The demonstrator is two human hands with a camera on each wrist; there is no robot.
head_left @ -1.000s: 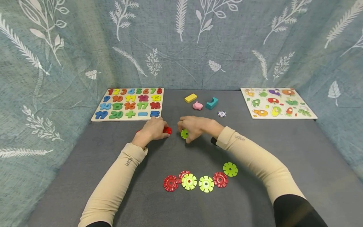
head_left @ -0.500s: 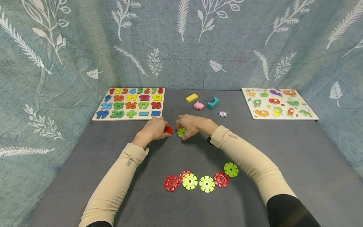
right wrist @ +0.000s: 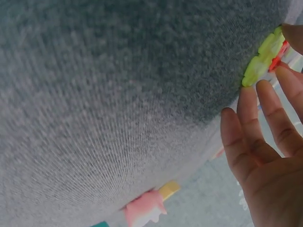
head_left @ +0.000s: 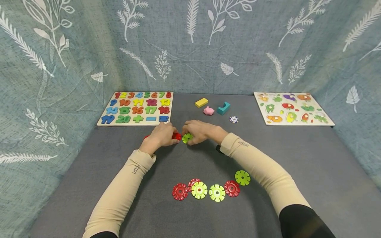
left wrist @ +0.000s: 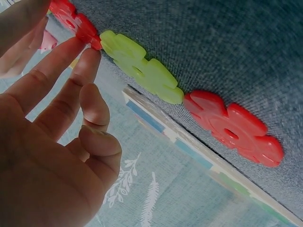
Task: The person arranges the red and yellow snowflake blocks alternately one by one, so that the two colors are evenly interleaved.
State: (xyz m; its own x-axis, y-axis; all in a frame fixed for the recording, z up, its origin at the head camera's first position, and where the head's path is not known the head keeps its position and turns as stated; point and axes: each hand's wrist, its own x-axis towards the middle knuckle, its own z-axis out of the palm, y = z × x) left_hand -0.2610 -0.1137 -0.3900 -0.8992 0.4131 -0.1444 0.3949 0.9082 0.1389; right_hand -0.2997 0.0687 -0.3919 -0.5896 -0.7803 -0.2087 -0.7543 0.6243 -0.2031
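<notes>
Pinching one disc per hand, centre of the tabletop (head_left: 151, 215). Left hand (head_left: 160, 134): thumb and fingers pinch the near red disc (head_left: 177, 136), flat on the surface. Left wrist view shows it ends a row: near red disc, middle green disc (left wrist: 156, 78), outer red disc (left wrist: 255, 123), edges meeting; can't tell if slotted together. The two other fingers of that hand curl in toward the palm. Right hand (head_left: 197, 131): thumb and fingers pinch the loose green disc (head_left: 186, 137), just beside the near red disc; can't tell if they touch.

Writing: number board (head_left: 137, 114), left rear, reads 1–8 / 9–13 / 14–18 / 19, 20, plus, minus, equals. Left sleeve (head_left: 116, 188) has "Let's" near the cuff, rest unclear; right sleeve (head_left: 262, 168) has similar black script, not fully legible. Poker chip (head_left: 233, 119) carries a centre mark too small to read surely. Vegetable board (head_left: 293, 110), right rear, pictures only that I can make out.

Between the boards: yellow block (head_left: 201, 102), pink pig (head_left: 208, 111), teal arch block (head_left: 223, 108).

Nearer the person, left to right: red disc (head_left: 180, 191), second red disc (head_left: 192, 182) partly under a pale green disc (head_left: 199, 195), another pale green disc (head_left: 217, 197), third red disc (head_left: 232, 193), bright green disc (head_left: 242, 181).
</notes>
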